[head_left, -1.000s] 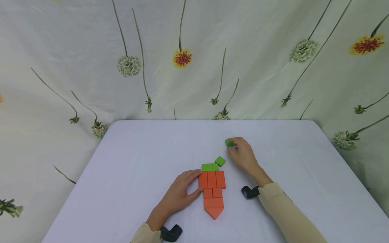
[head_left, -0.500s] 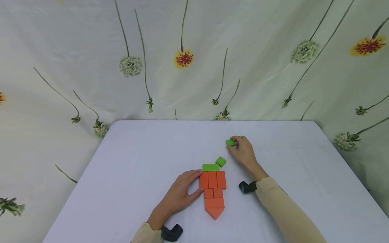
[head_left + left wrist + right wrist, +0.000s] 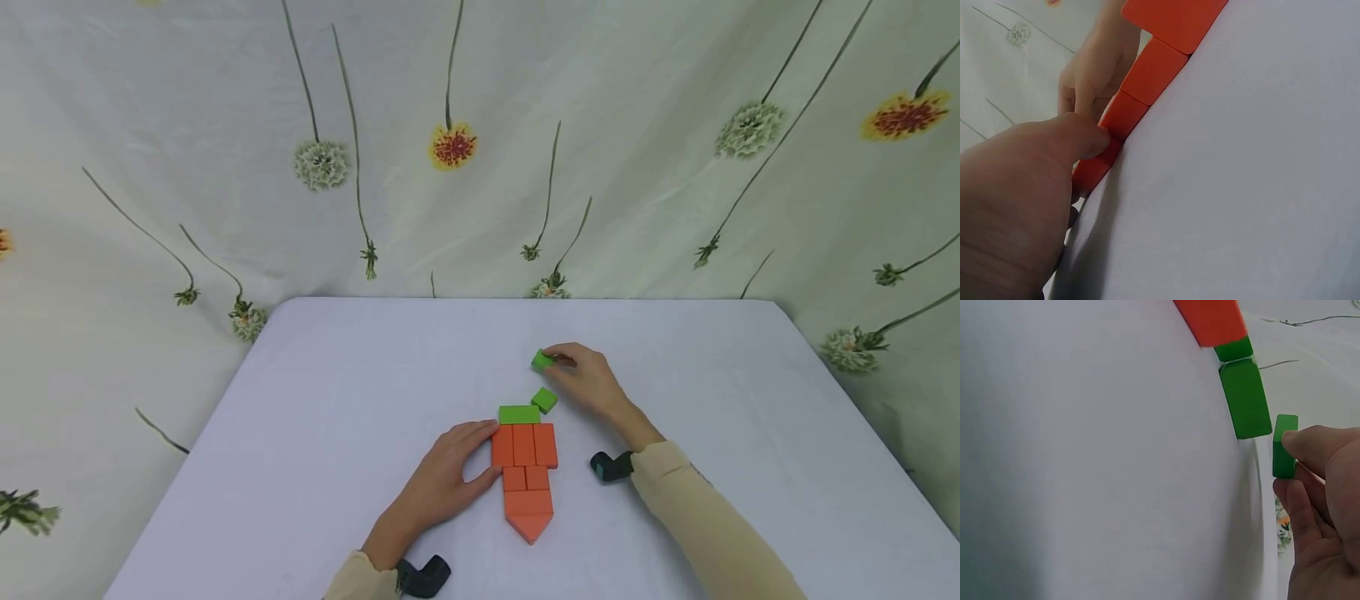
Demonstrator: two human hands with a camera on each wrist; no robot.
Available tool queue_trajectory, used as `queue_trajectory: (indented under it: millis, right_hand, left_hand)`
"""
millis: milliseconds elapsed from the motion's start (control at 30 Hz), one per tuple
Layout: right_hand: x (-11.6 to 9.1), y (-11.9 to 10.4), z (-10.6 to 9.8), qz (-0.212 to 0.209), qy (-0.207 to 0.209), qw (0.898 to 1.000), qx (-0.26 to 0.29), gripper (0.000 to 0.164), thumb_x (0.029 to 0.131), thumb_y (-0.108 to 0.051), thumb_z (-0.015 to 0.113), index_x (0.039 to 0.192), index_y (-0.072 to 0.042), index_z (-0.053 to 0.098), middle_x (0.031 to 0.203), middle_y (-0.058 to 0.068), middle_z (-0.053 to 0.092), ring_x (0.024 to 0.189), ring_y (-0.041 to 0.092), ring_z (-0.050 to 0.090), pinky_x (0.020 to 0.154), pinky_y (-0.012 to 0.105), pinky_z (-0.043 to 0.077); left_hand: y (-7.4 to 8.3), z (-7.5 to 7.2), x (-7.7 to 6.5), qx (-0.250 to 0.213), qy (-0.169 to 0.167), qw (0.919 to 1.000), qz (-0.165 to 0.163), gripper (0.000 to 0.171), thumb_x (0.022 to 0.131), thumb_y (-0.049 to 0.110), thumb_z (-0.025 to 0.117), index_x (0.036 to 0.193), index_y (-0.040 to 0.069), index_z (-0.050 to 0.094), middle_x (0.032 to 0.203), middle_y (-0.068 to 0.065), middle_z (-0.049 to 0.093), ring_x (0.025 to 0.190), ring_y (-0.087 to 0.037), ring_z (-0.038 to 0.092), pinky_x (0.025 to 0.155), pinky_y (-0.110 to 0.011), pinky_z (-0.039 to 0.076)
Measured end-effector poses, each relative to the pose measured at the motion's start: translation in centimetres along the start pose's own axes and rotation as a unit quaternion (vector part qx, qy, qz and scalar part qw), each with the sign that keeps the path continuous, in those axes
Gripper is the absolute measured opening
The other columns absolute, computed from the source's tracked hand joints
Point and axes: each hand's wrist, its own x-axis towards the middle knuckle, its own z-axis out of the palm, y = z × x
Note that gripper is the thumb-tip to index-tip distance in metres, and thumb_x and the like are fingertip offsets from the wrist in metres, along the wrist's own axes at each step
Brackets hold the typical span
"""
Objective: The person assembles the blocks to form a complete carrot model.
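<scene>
My right hand (image 3: 588, 379) pinches a small green block (image 3: 541, 361) between thumb and fingertips, beyond the row of blocks. In the right wrist view the same held block (image 3: 1285, 447) appears with the thumb against it. Below it, a second green block (image 3: 545, 400) lies turned at an angle by the right end of a long green block (image 3: 519, 415). Three upright red blocks (image 3: 523, 446) touch that green block's near side. My left hand (image 3: 446, 475) rests at their left edge, thumb and forefinger spread and touching the red side; its other fingers are partly hidden.
Nearer me, two small red blocks (image 3: 526, 478), a wide red block (image 3: 528, 502) and a red triangular block (image 3: 530, 527) continue the flat shape. White cloth covers the table (image 3: 337, 358). A flowered curtain (image 3: 637, 167) hangs behind the far edge.
My right hand has moved left and slightly nearer with its green block, now above the angled green one. The block has turned in the fingers. The left hand stays still.
</scene>
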Motion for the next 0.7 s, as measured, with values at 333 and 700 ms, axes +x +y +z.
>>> queue_trajectory:
  millis: [333, 700]
  right_hand:
    - [0.3, -2.0, 1.0, -0.119, -0.103, 0.987, -0.01, 0.032, 0.098, -0.007, 0.069, 0.129, -0.006, 0.069, 0.131, 0.01, 0.07, 0.123, 0.028, 0.066, 0.107, 0.042, 0.054]
    - [0.4, -3.1, 2.3, -0.13, -0.185, 0.973, -0.041, 0.031, 0.101, -0.006, 0.065, 0.131, -0.01, 0.069, 0.136, 0.006, 0.068, 0.129, 0.026, 0.062, 0.11, 0.044, 0.051]
  left_hand:
    - [-0.1, 0.0, 0.0, 0.003, 0.003, 1.0, 0.005, 0.06, 0.093, 0.027, 0.078, 0.147, 0.01, 0.057, 0.147, -0.005, 0.06, 0.139, -0.024, 0.053, 0.114, -0.047, 0.047]
    - [-0.1, 0.0, 0.0, -0.002, 0.005, 0.9999, 0.012, 0.06, 0.093, 0.025, 0.078, 0.147, 0.009, 0.057, 0.146, -0.005, 0.06, 0.139, -0.023, 0.053, 0.114, -0.046, 0.047]
